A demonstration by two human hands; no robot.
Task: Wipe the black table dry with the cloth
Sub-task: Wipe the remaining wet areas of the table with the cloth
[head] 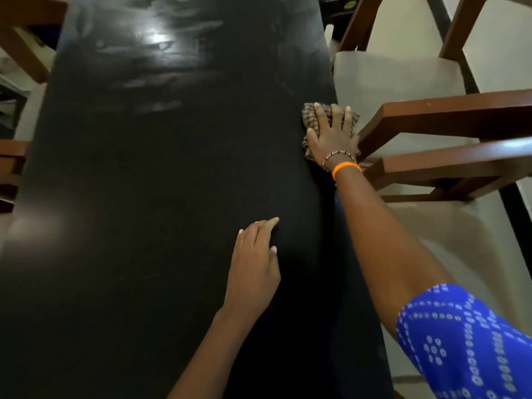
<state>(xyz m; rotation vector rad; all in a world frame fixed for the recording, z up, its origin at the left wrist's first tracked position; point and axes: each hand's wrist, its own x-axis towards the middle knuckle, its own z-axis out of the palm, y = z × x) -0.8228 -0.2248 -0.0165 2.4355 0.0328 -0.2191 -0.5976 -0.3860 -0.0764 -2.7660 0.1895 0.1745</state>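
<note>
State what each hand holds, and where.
The right hand presses flat on the middle of the checked cloth at the table's right edge. The left hand holds nothing, fingertips resting on the tabletop.

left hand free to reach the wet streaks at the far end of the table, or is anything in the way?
Probably yes. The left hand rests open on the table and holds nothing, and no object lies between it and the streaks. The right hand presses the cloth at the right edge, off that path. Whether the arm is long enough is unclear.
</note>
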